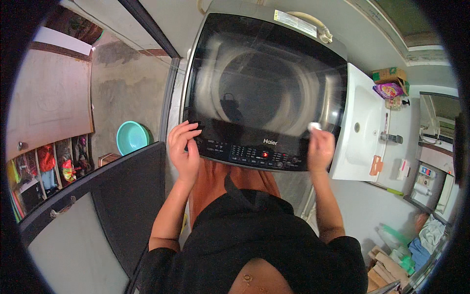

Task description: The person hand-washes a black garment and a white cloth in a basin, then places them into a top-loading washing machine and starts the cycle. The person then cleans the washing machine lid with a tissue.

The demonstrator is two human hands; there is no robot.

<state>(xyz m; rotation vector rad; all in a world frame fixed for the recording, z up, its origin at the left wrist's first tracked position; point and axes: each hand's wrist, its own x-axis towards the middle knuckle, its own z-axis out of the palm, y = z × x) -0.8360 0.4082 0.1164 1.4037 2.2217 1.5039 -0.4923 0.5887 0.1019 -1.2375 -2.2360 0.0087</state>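
Note:
A Haier top-loading washing machine stands before me, its dark glass lid down. Along its front edge runs a control panel with a lit red digit. My left hand rests at the panel's left front corner, fingers bent and slightly spread, with nothing seen in it. Over the right front part of the machine is my right hand, blurred, its fingers closed on a small white object, perhaps a cloth or wad; its kind cannot be told.
A white washbasin with a metal faucet adjoins the machine's right side. Beyond it stand a cardboard box and a purple packet. At left are a dark-framed door and a turquoise basin on the floor.

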